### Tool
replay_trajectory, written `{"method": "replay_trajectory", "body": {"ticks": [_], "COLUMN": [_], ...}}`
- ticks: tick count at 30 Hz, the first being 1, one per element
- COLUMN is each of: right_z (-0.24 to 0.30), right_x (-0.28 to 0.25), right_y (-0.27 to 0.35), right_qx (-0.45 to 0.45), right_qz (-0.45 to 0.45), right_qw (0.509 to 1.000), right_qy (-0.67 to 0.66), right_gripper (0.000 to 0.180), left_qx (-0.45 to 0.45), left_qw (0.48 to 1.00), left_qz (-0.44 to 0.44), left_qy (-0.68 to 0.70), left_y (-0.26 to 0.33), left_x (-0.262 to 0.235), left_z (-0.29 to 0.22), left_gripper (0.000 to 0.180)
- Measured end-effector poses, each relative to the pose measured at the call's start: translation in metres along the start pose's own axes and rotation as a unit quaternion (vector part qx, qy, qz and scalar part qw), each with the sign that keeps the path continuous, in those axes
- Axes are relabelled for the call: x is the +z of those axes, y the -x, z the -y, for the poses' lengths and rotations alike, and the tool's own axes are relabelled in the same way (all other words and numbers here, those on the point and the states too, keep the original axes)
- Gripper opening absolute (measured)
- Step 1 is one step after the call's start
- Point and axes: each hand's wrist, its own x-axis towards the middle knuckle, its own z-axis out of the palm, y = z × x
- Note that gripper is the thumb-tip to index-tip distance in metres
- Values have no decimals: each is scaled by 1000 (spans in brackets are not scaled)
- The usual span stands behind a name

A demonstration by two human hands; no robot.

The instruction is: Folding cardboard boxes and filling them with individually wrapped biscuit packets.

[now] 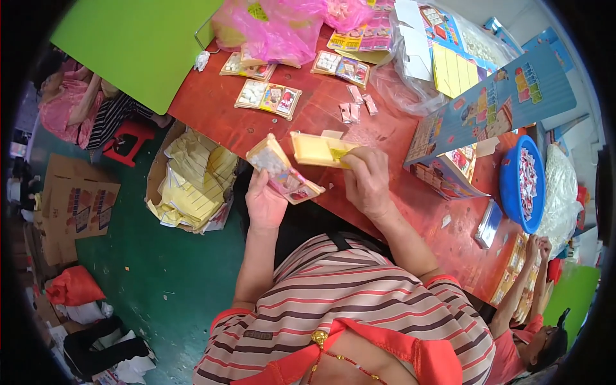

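My left hand [265, 204] is closed on the near end of a shallow tray pack [274, 163], tilted, with white pieces at one end and a colourful printed card at the other. Just right of it, my right hand [368, 181] pinches the right end of a pale yellow plastic tray [313, 149]. A small yellow-green piece [339, 153] shows by those fingertips; whether it is separate from the tray I cannot tell. Farther off on the red table [212, 96] lie similar filled packs [268, 98] and several small pink packets [355, 96].
A blue display carton [487, 109] stands open on the right, beside a blue basin [505, 186] of small wrapped packets. Pink plastic bags [269, 29] lie at the far edge. Below the table's left side sits a box of yellow trays [196, 179]. Another person's hands [538, 246] work at right.
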Motion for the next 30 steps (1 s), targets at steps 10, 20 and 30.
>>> {"method": "replay_trajectory", "body": {"ticks": [10,20,30], "right_z": [-13,-9,0], "right_x": [-31,-34,-35], "right_y": [-7,-7,1], "right_qx": [-88,-207,-25], "right_qz": [-51,-6,-4], "right_qw": [995,977,997], "right_qy": [11,-46,-72], "right_gripper": [30,20,42], "left_qx": [109,-237,-203], "left_qw": [710,918,964], "left_qz": [13,157,104], "left_qy": [-696,-277,-132], "left_y": [-58,-28,3], "left_x": [48,85,77], "left_z": [-24,-32,7], "left_gripper": [38,64,71]}}
